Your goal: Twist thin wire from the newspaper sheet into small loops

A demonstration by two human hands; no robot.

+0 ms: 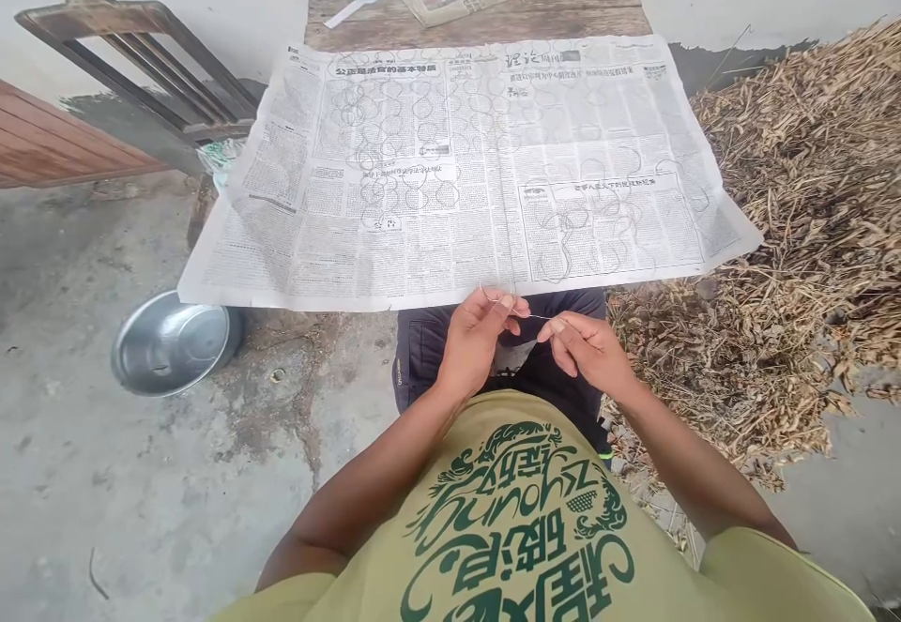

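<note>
Just past my lap, my left hand (477, 329) pinches a thin pale wire (538, 317) between thumb and fingers. A curved bit of it sticks up above the fingertips. My right hand (587, 348) grips the same wire a short way to the right, and a straight piece spans the gap between both hands. Directly beyond them, a spread newspaper (436, 265) hangs over the table's near edge. Many fine round loops (563, 237) show across its printed face, in rows at the left and more scattered at the right.
The wooden table (584, 7) shows behind the newspaper, with a folded paper (457, 1) and a white strip (352, 7) on it. A wooden chair (141, 22) stands at the left. A metal basin (175, 345) sits on the floor; dry plant stalks (795, 228) are heaped at the right.
</note>
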